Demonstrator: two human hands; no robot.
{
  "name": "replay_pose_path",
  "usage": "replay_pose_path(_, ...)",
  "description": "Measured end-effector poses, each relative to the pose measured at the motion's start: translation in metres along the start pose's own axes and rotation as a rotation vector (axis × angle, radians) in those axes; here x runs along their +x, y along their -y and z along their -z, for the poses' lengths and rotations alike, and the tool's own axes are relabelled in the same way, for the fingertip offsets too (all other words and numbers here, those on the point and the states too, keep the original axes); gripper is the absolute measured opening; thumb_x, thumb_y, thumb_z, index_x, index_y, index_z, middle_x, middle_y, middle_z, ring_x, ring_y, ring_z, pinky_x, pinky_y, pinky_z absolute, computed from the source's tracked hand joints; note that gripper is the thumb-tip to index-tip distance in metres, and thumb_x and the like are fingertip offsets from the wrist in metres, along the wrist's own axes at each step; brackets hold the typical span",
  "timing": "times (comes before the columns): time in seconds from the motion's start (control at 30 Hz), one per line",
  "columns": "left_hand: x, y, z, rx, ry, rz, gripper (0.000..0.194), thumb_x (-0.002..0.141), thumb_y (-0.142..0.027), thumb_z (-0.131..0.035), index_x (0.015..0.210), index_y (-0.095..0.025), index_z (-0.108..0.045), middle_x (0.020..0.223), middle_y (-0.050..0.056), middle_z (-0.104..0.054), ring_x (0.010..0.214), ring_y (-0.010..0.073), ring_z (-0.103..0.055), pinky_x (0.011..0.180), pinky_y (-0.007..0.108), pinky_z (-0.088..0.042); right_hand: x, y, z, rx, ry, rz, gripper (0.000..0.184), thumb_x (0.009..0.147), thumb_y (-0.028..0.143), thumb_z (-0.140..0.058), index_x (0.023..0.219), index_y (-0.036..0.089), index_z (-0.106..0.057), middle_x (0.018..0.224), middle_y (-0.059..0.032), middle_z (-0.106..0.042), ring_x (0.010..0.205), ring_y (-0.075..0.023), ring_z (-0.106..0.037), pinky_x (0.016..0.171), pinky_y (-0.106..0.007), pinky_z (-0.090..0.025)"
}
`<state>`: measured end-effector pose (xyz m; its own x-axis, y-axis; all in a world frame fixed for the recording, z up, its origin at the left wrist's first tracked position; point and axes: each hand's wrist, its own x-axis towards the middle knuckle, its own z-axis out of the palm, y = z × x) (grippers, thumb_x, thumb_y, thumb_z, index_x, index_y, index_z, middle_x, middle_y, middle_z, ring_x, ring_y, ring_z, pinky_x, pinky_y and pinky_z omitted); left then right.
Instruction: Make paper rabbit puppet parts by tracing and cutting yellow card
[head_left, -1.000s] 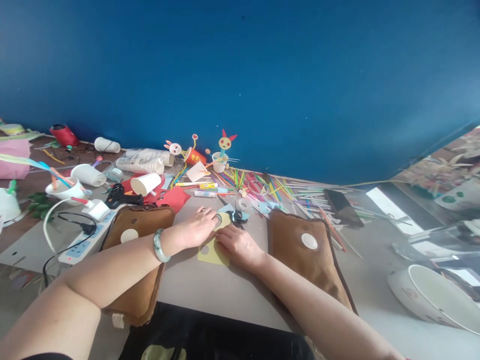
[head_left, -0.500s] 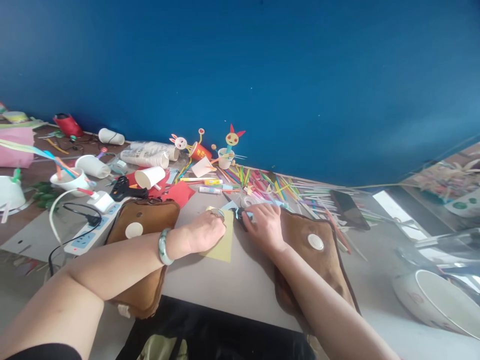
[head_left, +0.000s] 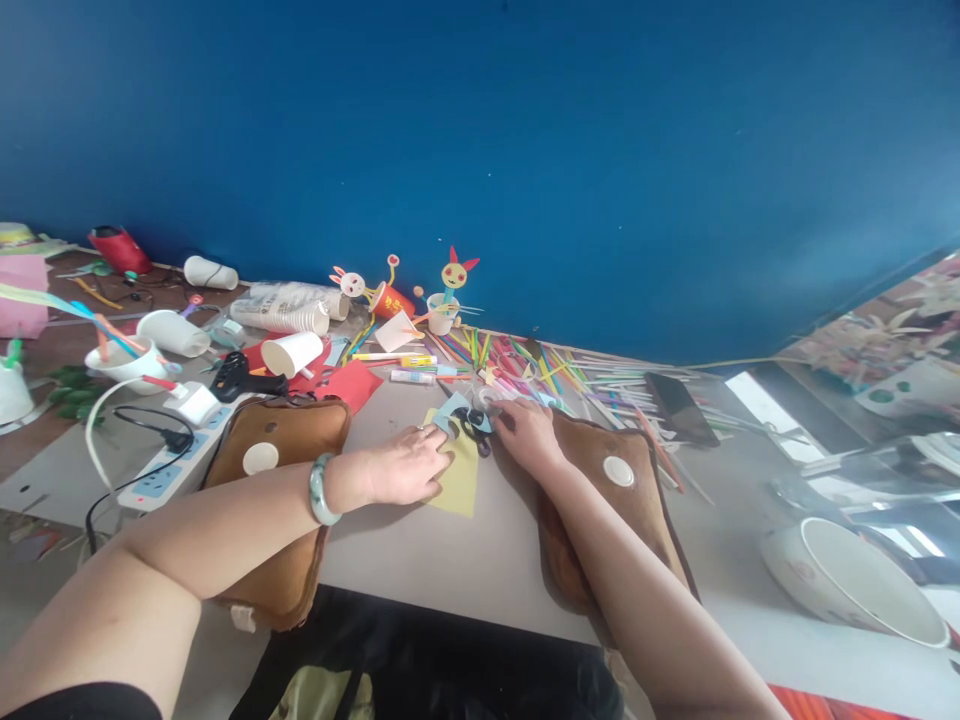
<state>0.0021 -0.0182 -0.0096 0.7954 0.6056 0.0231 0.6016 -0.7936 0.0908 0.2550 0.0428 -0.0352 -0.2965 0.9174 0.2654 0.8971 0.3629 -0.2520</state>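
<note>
My left hand (head_left: 409, 466), with a green bangle (head_left: 322, 490) on its wrist, rests at the left edge of a yellow paper sheet (head_left: 459, 485), fingers stretched out over that edge. Dark-handled scissors (head_left: 478, 432) lie across the top right of the sheet, beside a small light blue paper piece (head_left: 448, 408). Just right of the scissors is my right hand (head_left: 531, 436), palm down, thumb apart from the fingers. Its fingertips reach a clear ring-shaped item (head_left: 491, 397), perhaps a tape roll; whether they touch it is unclear.
Brown cushion-like pads (head_left: 281, 440) lie under both forearms. Behind are coloured sticks (head_left: 551, 370), paper cups (head_left: 291, 354), red paper (head_left: 352, 388) and cup figures (head_left: 442, 315). A power strip (head_left: 176, 460) stands left, a phone (head_left: 681, 408) and white bowl (head_left: 855, 580) right.
My right hand has come away from the scissors, which now show on the yellow sheet. My left hand's fingers have loosened and slid left, baring more of the sheet. The view shifted slightly.
</note>
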Motion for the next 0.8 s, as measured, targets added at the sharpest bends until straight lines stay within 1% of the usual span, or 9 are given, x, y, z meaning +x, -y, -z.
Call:
replay_pose_path(0.13,0.000,-0.001,0.003,-0.007,0.031,-0.010,0.017,0.091,-0.026,-0.060,0.103,-0.017,-0.067,0.110,0.012,-0.058,0.107,0.0285,-0.058,0.094,0.040,-0.047,0.000,0.000,-0.002,0.023,0.006,-0.018,0.031,0.091,0.025,-0.057,0.118,0.021,-0.072,0.099,-0.0100,-0.073,0.098,-0.0288,-0.063,0.087,-0.043,-0.040)
replay_pose_path(0.23,0.000,-0.001,0.004,-0.019,0.016,-0.016,0.014,0.090,-0.027,-0.062,0.099,-0.017,-0.067,0.107,0.011,-0.059,0.106,0.0280,-0.058,0.093,0.039,-0.046,0.000,0.000,-0.003,0.014,0.011,-0.011,0.031,0.092,0.027,-0.057,0.118,0.021,-0.072,0.099,-0.0104,-0.073,0.099,-0.0293,-0.063,0.087,-0.043,-0.040)
replay_pose_path(0.4,0.001,0.000,0.003,-0.027,-0.009,-0.003,0.013,0.089,-0.025,-0.063,0.099,-0.018,-0.067,0.105,0.010,-0.060,0.105,0.0274,-0.059,0.091,0.039,-0.046,0.000,-0.002,-0.006,0.048,-0.017,-0.017,0.029,0.092,0.029,-0.056,0.114,0.021,-0.072,0.091,-0.0083,-0.072,0.091,-0.0267,-0.063,0.085,-0.041,-0.040)
replay_pose_path(0.47,0.002,0.001,0.003,-0.024,-0.011,0.002,0.012,0.088,-0.026,-0.064,0.098,-0.019,-0.066,0.103,0.009,-0.061,0.103,0.0271,-0.059,0.089,0.039,-0.047,0.000,-0.001,-0.004,0.067,-0.066,-0.032,0.030,0.093,0.031,-0.055,0.115,0.021,-0.072,0.086,-0.0071,-0.071,0.085,-0.0256,-0.062,0.083,-0.040,-0.040)
replay_pose_path(0.53,0.003,0.002,0.004,-0.022,-0.004,0.011,0.011,0.087,-0.028,-0.065,0.094,-0.019,-0.066,0.100,0.009,-0.063,0.099,0.0268,-0.060,0.087,0.038,-0.047,-0.001,0.003,0.001,0.064,-0.183,-0.020,0.028,0.095,0.034,-0.054,0.113,0.021,-0.072,0.085,-0.0078,-0.070,0.085,-0.0263,-0.061,0.084,-0.041,-0.040)
replay_pose_path(0.6,0.005,0.004,0.005,-0.027,0.006,0.024,0.013,0.085,-0.030,-0.068,0.090,-0.019,-0.066,0.098,0.008,-0.064,0.096,0.0267,-0.062,0.084,0.038,-0.049,-0.005,0.012,0.008,0.057,-0.319,0.074,0.024,0.097,0.033,-0.052,0.106,0.020,-0.072,0.089,-0.0094,-0.070,0.090,-0.0271,-0.061,0.086,-0.042,-0.039)
replay_pose_path(0.67,0.006,0.006,0.007,-0.053,0.010,0.045,0.012,0.083,-0.029,-0.069,0.088,-0.019,-0.066,0.097,0.008,-0.066,0.095,0.0263,-0.063,0.082,0.037,-0.049,-0.012,0.025,0.014,0.068,-0.379,0.278,0.019,0.098,0.028,-0.053,0.099,0.021,-0.070,0.091,-0.0091,-0.070,0.090,-0.0254,-0.060,0.085,-0.041,-0.040)
replay_pose_path(0.73,0.007,0.009,0.007,-0.095,-0.010,0.085,0.005,0.084,-0.022,-0.065,0.087,-0.019,-0.067,0.097,0.008,-0.069,0.093,0.0250,-0.065,0.082,0.036,-0.050,-0.019,0.040,0.015,0.079,-0.328,0.535,0.014,0.097,0.023,-0.054,0.093,0.022,-0.067,0.089,-0.0073,-0.070,0.086,-0.0225,-0.059,0.081,-0.039,-0.040)
replay_pose_path(0.8,0.008,0.013,0.007,-0.129,-0.043,0.147,0.010,0.084,-0.014,-0.058,0.084,-0.019,-0.068,0.092,0.007,-0.071,0.090,0.0236,-0.067,0.080,0.034,-0.050,-0.027,0.055,0.011,0.055,-0.228,0.755,0.015,0.097,0.023,-0.054,0.086,0.022,-0.064,0.085,-0.0062,-0.068,0.082,-0.0210,-0.056,0.076,-0.037,-0.039)
